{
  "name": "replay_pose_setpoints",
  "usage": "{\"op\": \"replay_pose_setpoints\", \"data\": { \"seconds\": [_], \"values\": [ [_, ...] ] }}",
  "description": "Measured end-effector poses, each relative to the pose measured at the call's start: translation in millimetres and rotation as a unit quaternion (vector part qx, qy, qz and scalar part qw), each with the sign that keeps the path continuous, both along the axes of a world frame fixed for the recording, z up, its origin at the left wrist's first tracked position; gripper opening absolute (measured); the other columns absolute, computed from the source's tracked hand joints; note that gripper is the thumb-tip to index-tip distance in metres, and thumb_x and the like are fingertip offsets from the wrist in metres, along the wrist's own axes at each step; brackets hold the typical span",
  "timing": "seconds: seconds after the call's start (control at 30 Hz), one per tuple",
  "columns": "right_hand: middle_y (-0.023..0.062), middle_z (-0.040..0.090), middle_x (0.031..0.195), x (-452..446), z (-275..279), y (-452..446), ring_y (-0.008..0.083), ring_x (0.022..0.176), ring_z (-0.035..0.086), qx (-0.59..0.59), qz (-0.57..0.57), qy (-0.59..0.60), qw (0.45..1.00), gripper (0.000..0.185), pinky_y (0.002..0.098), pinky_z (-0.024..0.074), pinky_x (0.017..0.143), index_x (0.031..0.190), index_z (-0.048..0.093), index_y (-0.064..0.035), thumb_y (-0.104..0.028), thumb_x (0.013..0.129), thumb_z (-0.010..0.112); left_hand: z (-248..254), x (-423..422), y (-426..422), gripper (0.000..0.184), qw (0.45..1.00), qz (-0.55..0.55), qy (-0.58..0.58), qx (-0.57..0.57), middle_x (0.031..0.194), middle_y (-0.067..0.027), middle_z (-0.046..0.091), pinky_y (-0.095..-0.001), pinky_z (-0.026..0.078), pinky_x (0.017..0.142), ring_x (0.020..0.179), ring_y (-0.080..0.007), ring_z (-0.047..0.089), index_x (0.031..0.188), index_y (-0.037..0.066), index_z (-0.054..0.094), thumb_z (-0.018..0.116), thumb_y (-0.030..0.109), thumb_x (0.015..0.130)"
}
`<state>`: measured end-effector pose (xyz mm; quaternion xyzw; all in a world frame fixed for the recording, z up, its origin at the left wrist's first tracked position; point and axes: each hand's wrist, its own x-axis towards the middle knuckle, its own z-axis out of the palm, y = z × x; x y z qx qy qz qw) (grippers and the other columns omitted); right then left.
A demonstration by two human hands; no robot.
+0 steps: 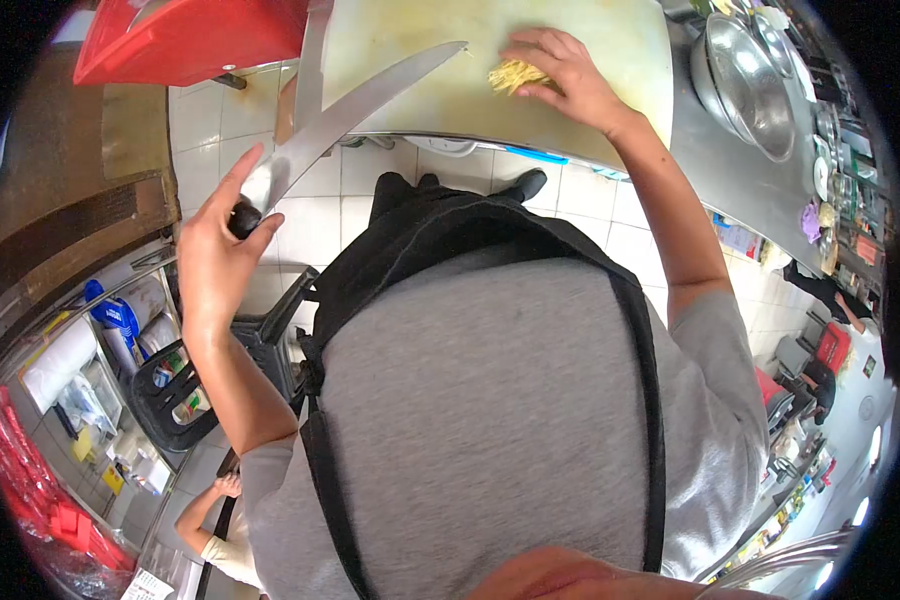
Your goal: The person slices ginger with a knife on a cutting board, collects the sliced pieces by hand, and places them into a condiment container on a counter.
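Observation:
In my left hand (215,235) is a large kitchen knife (370,103). My thumb and fingers close round its dark handle, and its long blade points up and to the right, the tip over the edge of a pale yellow cutting board (410,30). On that board my right hand (565,80) has its fingers curled over a small pile of thin yellow shreds (515,76). Which food the shreds are cut from, I cannot tell. A tiny shred lies by the knife tip.
A red plastic bin (195,40) stands left of the board. Metal bowls (750,85) sit on the steel counter (695,150) at right. Behind on the left are a black plastic chair (250,345) and a shelf of supplies. Other people appear at lower left and far right.

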<state>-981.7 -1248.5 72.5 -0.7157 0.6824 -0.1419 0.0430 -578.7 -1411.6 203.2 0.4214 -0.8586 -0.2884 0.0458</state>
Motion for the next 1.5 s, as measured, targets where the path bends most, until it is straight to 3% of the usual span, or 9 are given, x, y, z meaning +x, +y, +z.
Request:
{"op": "replay_pose_setpoints", "data": {
  "seconds": [0.2, 0.4, 0.7, 0.97, 1.13, 1.2, 1.3, 1.4, 1.5],
  "values": [
    [0.0072, 0.054, 0.140, 10, 4, 14, 0.0283, 0.132, 0.045, -0.086, -0.028, -0.028, 0.996, 0.038, 0.0444, 0.0309, 0.113, 0.132, 0.061, -0.0164, -0.022, 0.095, 0.059, -49, -17, 2, 0.058, 0.995, -0.086, 0.043, 0.000, 0.099, -0.0125, 0.072, -0.0379, 0.054, 0.075, 0.078, -0.0309, 0.068, 0.132, 0.025, 0.061, 0.078, 0.013, 0.077],
    [0.0047, 0.053, 0.145, 22, 21, 11, 0.0263, 0.137, 0.044, -0.128, -0.148, -0.200, 0.960, 0.035, 0.0496, 0.0238, 0.118, 0.133, 0.060, -0.0151, -0.014, 0.099, 0.050, -47, -47, 6, 0.052, 0.989, -0.132, -0.009, -0.061, 0.096, -0.0110, 0.069, -0.0409, 0.052, 0.073, 0.081, -0.0322, 0.066, 0.128, 0.025, 0.063, 0.076, 0.014, 0.080],
    [0.0017, 0.050, 0.148, 27, 1, 13, 0.0268, 0.144, 0.035, -0.095, -0.079, 0.044, 0.991, 0.037, 0.0505, 0.0180, 0.120, 0.137, 0.059, -0.0198, -0.017, 0.102, 0.046, -13, -48, 8, 0.052, 0.990, -0.119, -0.006, -0.079, 0.101, -0.0122, 0.069, -0.0388, 0.053, 0.075, 0.085, -0.0321, 0.067, 0.124, 0.021, 0.066, 0.078, 0.007, 0.075],
    [0.0068, 0.047, 0.151, 20, 1, 9, 0.0315, 0.148, 0.028, -0.125, -0.114, -0.252, 0.953, 0.037, 0.0490, 0.0158, 0.121, 0.136, 0.060, -0.0180, -0.023, 0.101, 0.050, -13, -32, -4, 0.046, 0.998, -0.057, -0.015, -0.034, 0.096, -0.0133, 0.071, -0.0394, 0.052, 0.075, 0.082, -0.0330, 0.068, 0.120, 0.020, 0.068, 0.079, 0.011, 0.075],
    [0.0153, 0.065, 0.119, 44, 24, -1, 0.0329, 0.110, 0.057, -0.200, -0.171, -0.092, 0.960, 0.033, 0.0402, 0.0433, 0.098, 0.119, 0.064, -0.0059, -0.003, 0.086, 0.060, -33, -53, -11, 0.043, 0.998, -0.059, -0.036, -0.001, 0.085, -0.0151, 0.070, -0.0399, 0.052, 0.072, 0.076, -0.0344, 0.068, 0.119, 0.021, 0.068, 0.077, 0.016, 0.078],
    [0.0103, 0.064, 0.131, 50, 11, -4, 0.0299, 0.136, 0.045, -0.246, -0.201, -0.141, 0.938, 0.033, 0.0422, 0.0264, 0.117, 0.131, 0.064, -0.0161, -0.020, 0.099, 0.057, -43, -61, -15, 0.042, 0.996, -0.080, -0.027, -0.009, 0.082, -0.0159, 0.070, -0.0404, 0.052, 0.071, 0.074, -0.0345, 0.067, 0.119, 0.021, 0.068, 0.076, 0.016, 0.078],
    [0.0086, 0.072, 0.106, 41, 3, 5, 0.0245, 0.110, 0.058, -0.249, -0.250, -0.103, 0.930, 0.035, 0.0371, 0.0359, 0.108, 0.132, 0.064, -0.0159, -0.017, 0.097, 0.061, -72, -72, -21, 0.042, 0.992, -0.111, 0.058, -0.006, 0.083, -0.0148, 0.071, -0.0406, 0.052, 0.071, 0.075, -0.0324, 0.068, 0.120, 0.020, 0.068, 0.075, 0.015, 0.079],
    [0.0081, 0.071, 0.101, 33, 0, 18, 0.0213, 0.092, 0.056, -0.170, -0.268, -0.157, 0.935, 0.034, 0.0358, 0.0402, 0.100, 0.131, 0.064, -0.0132, -0.015, 0.098, 0.060, -90, -83, -22, 0.039, 0.977, -0.164, 0.134, 0.016, 0.082, -0.0098, 0.071, -0.0303, 0.050, 0.067, 0.067, -0.0139, 0.060, 0.122, 0.015, 0.068, 0.074, 0.013, 0.083],
    [0.0094, 0.071, 0.108, 38, -1, 22, 0.0187, 0.099, 0.058, -0.180, -0.277, -0.192, 0.924, 0.034, 0.0345, 0.0409, 0.102, 0.133, 0.061, -0.0081, -0.011, 0.100, 0.055, -83, -88, -18, 0.039, 0.982, -0.166, 0.049, 0.074, 0.078, -0.0086, 0.069, -0.0297, 0.049, 0.065, 0.065, -0.0131, 0.058, 0.121, 0.014, 0.068, 0.074, 0.013, 0.083]
  ]
}}
